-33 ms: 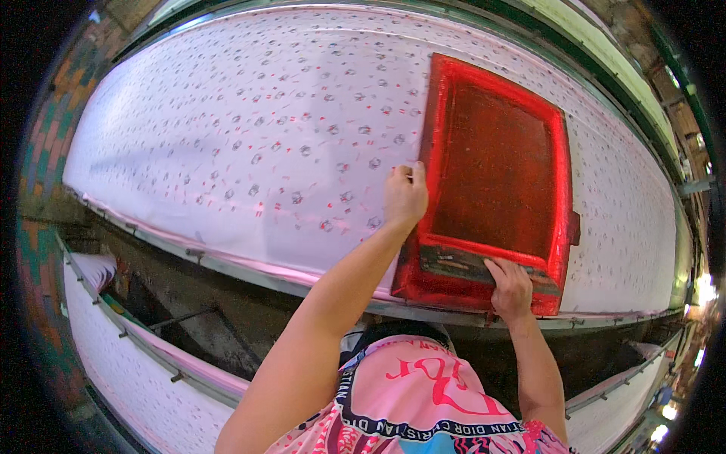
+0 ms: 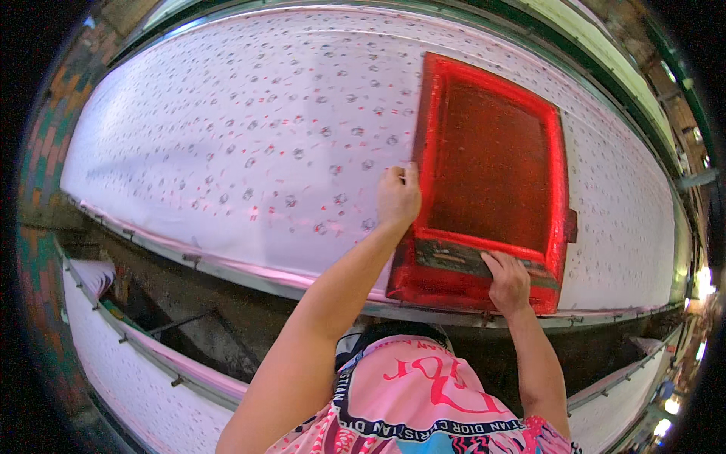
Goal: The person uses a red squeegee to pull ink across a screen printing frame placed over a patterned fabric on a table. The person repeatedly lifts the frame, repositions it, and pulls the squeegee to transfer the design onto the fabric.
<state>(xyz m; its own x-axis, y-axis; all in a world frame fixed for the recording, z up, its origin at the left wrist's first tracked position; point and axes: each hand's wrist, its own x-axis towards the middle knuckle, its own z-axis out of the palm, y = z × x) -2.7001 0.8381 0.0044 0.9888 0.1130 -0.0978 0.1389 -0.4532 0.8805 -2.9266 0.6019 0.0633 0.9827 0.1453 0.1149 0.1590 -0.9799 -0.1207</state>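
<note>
A red-framed printing screen point(image 2: 491, 163) lies flat on a long white cloth point(image 2: 227, 136) dotted with small grey and red motifs. My left hand point(image 2: 398, 195) grips the frame's left rail about halfway along. My right hand point(image 2: 508, 281) holds the near rail, its fingers reaching over a worn, ink-stained bar point(image 2: 454, 257) that lies inside the near end of the screen. Both forearms come up from the lower edge, over a pink patterned shirt point(image 2: 423, 401).
The table's near edge point(image 2: 227, 265) has a metal rail with pegs. Below it is a dark gap point(image 2: 227, 325), then a second cloth-covered table point(image 2: 128, 378) at lower left. Another table point(image 2: 620, 408) shows at lower right. A brick wall point(image 2: 45, 151) stands at the left.
</note>
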